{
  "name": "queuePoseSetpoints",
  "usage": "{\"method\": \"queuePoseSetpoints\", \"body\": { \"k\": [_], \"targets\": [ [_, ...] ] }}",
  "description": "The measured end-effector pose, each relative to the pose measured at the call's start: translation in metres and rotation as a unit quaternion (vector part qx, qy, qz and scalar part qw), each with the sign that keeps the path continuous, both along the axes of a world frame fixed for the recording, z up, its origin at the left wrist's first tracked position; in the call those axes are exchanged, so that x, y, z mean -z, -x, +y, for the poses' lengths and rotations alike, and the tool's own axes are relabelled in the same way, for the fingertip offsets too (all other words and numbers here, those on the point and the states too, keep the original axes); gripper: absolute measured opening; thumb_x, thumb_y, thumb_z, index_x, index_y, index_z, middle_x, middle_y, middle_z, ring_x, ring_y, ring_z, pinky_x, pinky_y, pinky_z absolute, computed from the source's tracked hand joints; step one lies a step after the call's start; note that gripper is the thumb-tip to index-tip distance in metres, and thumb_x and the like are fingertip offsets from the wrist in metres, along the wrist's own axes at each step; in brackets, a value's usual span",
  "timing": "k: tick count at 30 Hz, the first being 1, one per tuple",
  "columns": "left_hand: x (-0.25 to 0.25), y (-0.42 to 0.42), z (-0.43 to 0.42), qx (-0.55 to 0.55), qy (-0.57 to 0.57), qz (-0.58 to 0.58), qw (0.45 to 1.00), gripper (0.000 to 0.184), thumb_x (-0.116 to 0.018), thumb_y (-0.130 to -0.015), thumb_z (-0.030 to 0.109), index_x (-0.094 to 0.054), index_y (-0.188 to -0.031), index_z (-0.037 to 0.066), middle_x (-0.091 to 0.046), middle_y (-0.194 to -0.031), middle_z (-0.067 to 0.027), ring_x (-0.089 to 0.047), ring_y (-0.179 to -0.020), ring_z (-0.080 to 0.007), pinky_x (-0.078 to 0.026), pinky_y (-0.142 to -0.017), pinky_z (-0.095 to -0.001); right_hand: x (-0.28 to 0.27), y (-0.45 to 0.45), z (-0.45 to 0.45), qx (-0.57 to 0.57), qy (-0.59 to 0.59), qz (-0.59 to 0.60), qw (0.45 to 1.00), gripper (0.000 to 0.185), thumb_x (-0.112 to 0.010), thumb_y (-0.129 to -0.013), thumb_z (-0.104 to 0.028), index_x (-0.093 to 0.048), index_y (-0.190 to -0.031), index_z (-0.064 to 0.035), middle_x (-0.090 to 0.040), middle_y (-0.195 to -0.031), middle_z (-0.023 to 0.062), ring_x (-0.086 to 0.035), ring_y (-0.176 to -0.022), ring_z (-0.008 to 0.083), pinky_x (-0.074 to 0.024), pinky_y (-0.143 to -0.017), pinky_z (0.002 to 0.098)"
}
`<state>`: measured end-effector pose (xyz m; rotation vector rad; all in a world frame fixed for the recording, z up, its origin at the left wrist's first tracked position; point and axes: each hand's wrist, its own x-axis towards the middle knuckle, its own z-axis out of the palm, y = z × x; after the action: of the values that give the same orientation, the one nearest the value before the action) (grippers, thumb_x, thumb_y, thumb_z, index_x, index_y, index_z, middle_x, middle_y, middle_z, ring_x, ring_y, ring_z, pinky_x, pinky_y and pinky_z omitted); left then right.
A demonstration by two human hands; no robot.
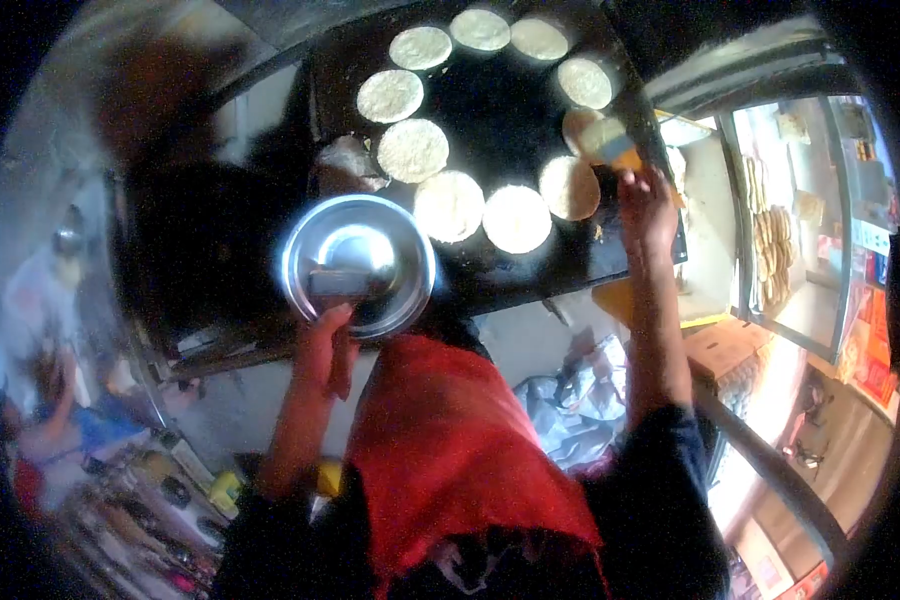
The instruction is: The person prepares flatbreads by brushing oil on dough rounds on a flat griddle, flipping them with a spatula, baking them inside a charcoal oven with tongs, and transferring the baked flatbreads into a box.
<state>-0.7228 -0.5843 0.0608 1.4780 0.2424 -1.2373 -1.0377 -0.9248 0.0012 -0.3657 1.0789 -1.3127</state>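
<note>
My left hand (330, 340) grips the near rim of a shiny steel bowl (410, 295), held at the front left of a dark griddle (500, 110). Its contents are hard to make out. In my right hand (650, 200) is a flat brush (610, 145) with an orange handle and pale bristles. The bristles lie over a browned flatbread (573, 122) on the griddle's right side; whether they touch it I cannot tell. Several round, pale flatbreads (413, 150) form a ring on the griddle. Nearest the brush is another browned flatbread (570, 190).
A glass-sided case (790, 220) with stacked baked pieces stands to the right. A cardboard box (725, 352) sits below it. Crumpled plastic (580, 400) lies under the griddle's front edge. A crumpled wrapped lump (350, 163) rests at the griddle's left.
</note>
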Motion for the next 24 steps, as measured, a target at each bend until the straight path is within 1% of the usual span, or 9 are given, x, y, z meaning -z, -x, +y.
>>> {"method": "queuePoseSetpoints", "body": {
  "k": [2,4,8,10,12,15,17,21,24],
  "targets": [
    [0.007,0.000,-0.001,-0.033,0.021,0.014,0.999,0.017,-0.064,-0.085,0.019,-0.060,-0.099,0.009,-0.060,-0.079,-0.0006,-0.055,-0.057,-0.0123,-0.042,-0.044,-0.0237,-0.013,0.006,0.042,-0.054,0.024,-0.024,0.998,0.022,-0.056,-0.096,-0.019,-0.055,-0.105,0.0016,-0.051,-0.085,0.0059,-0.054,-0.082,0.0193,-0.0455,-0.068,0.0301],
    [0.012,-0.005,0.003,-0.023,0.048,0.020,0.998,0.021,-0.063,-0.086,0.018,-0.059,-0.105,0.007,-0.063,-0.086,-0.0027,-0.058,-0.064,-0.0138,-0.046,-0.049,-0.0251,-0.004,0.015,0.068,-0.083,-0.069,0.142,0.984,0.023,-0.054,-0.098,-0.022,-0.056,-0.105,0.0000,-0.050,-0.085,0.0050,-0.053,-0.080,0.0178,-0.0450,-0.072,0.0297],
    [0.016,-0.027,0.015,0.088,0.023,0.038,0.995,0.029,-0.061,-0.087,0.017,-0.057,-0.113,0.005,-0.063,-0.096,-0.0056,-0.061,-0.078,-0.0167,-0.051,-0.063,-0.0280,-0.019,-0.001,0.099,-0.045,-0.085,0.037,0.995,0.020,-0.055,-0.098,-0.019,-0.061,-0.100,-0.0008,-0.051,-0.083,0.0031,-0.054,-0.077,0.0174,-0.0465,-0.069,0.0312],
    [0.008,-0.022,0.009,0.066,0.017,0.031,0.997,0.027,-0.061,-0.087,0.017,-0.058,-0.111,0.006,-0.063,-0.093,-0.0050,-0.061,-0.073,-0.0157,-0.050,-0.058,-0.0267,-0.017,-0.007,0.119,-0.113,-0.072,0.009,0.991,0.021,-0.058,-0.097,-0.022,-0.061,-0.100,-0.0011,-0.054,-0.083,0.0030,-0.056,-0.073,0.0182,-0.0474,-0.068,0.0307],
    [-0.006,-0.018,0.002,0.043,0.013,0.025,0.999,0.025,-0.062,-0.087,0.018,-0.059,-0.108,0.006,-0.064,-0.091,-0.0043,-0.060,-0.068,-0.0146,-0.048,-0.054,-0.0254,-0.004,-0.017,0.133,-0.090,-0.056,0.110,0.988,0.024,-0.064,-0.093,-0.025,-0.064,-0.096,-0.0010,-0.061,-0.079,0.0057,-0.059,-0.067,0.0176,-0.0499,-0.061,0.0300],
    [-0.019,-0.018,-0.002,0.035,0.005,0.007,0.999,0.019,-0.063,-0.086,0.020,-0.059,-0.100,0.008,-0.062,-0.082,-0.0018,-0.057,-0.060,-0.0122,-0.044,-0.047,-0.0235,-0.016,-0.034,0.136,-0.095,-0.054,0.120,0.987,0.023,-0.065,-0.092,-0.024,-0.065,-0.094,-0.0010,-0.063,-0.080,0.0072,-0.061,-0.065,0.0180,-0.0518,-0.059,0.0305],
    [-0.015,-0.018,0.000,-0.003,0.029,-0.023,0.999,0.022,-0.063,-0.085,0.021,-0.059,-0.103,0.009,-0.058,-0.080,0.0005,-0.048,-0.052,-0.0093,-0.035,-0.042,-0.0214,-0.026,-0.056,0.141,-0.172,-0.016,0.103,0.979,0.023,-0.067,-0.091,-0.024,-0.067,-0.095,-0.0006,-0.067,-0.087,0.0080,-0.062,-0.066,0.0176,-0.0532,-0.060,0.0301],
    [-0.008,-0.042,0.024,0.039,0.026,0.035,0.998,0.025,-0.063,-0.085,0.020,-0.057,-0.107,0.010,-0.059,-0.086,-0.0004,-0.052,-0.060,-0.0088,-0.041,-0.048,-0.0214,-0.001,-0.109,0.142,-0.191,0.007,0.166,0.967,0.028,-0.065,-0.092,-0.024,-0.064,-0.105,0.0015,-0.067,-0.089,0.0088,-0.063,-0.066,0.0177,-0.0527,-0.060,0.0305],
    [0.011,-0.053,0.039,-0.011,0.014,0.024,1.000,0.032,-0.064,-0.084,0.018,-0.054,-0.113,0.010,-0.058,-0.084,-0.0012,-0.051,-0.058,-0.0093,-0.043,-0.047,-0.0221,-0.032,-0.137,0.130,-0.217,-0.015,0.132,0.967,0.029,-0.066,-0.091,-0.025,-0.063,-0.103,0.0012,-0.066,-0.087,0.0097,-0.063,-0.066,0.0183,-0.0524,-0.061,0.0303]
  ]
}}
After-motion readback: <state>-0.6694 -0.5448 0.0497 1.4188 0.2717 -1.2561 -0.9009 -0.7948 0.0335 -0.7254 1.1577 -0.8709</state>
